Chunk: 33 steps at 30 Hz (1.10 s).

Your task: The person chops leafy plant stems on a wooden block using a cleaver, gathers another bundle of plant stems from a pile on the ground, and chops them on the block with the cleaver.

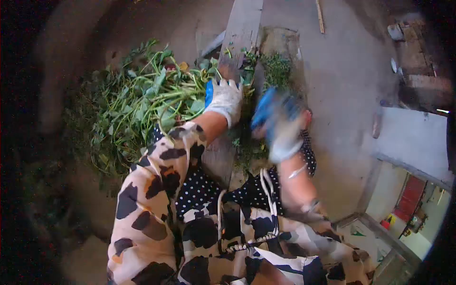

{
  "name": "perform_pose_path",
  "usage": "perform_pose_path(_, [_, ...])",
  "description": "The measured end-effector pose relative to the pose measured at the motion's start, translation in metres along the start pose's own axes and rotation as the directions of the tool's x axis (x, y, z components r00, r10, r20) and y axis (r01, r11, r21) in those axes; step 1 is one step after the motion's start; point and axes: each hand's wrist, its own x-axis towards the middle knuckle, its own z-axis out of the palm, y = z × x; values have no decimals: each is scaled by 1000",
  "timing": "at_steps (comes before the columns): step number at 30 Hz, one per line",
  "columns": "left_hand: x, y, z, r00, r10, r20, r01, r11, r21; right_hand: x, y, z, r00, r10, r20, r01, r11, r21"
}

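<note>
My left hand (pixel 225 99), in a white and blue work glove, is palm down over a wooden plank (pixel 241 23). Its fingers curl over the ends of long leafy green stems (pixel 178 95), which spread to the left in a large heap. My right hand (pixel 280 121), gloved in blue and white, is smeared by motion to the right of the plank. A small reddish spot shows at its outer edge, but whatever it may hold is not discernible. Chopped green bits (pixel 247 71) lie on and beside the plank near my left fingers.
Fine cut greens (pixel 277 69) lie on the right of the plank. A thin stick (pixel 320 16) rests on the floor farther off. At the right are a white panel (pixel 413 137) and a doorway with a red panel (pixel 410 198) beyond.
</note>
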Motion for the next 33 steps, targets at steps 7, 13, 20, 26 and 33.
perform_pose_path(7, [-19, 6, 8, 997, 66, -33, -65, 997, 48, 115, -90, 32, 993, -89, 76, 114, 877, -468])
perform_pose_path(13, [3, -1, -27, 993, 71, 96, -73, 997, 25, 177, -107, 28, 987, -3, 161, 109, 749, -654])
perform_pose_path(20, [-2, 7, -6, 999, 40, -25, -40, 999, 21, 36, -21, -20, 942, -327, -69, 231, 785, -575])
perform_pose_path(26, [-2, 10, -4, 997, 76, 0, -76, 994, 74, 177, -124, 39, 985, 163, 48, -126, 890, -438])
perform_pose_path(33, [10, 8, -11, 997, 6, 80, -9, 999, 37, 85, -65, 39, 983, -179, -46, 125, 824, -552])
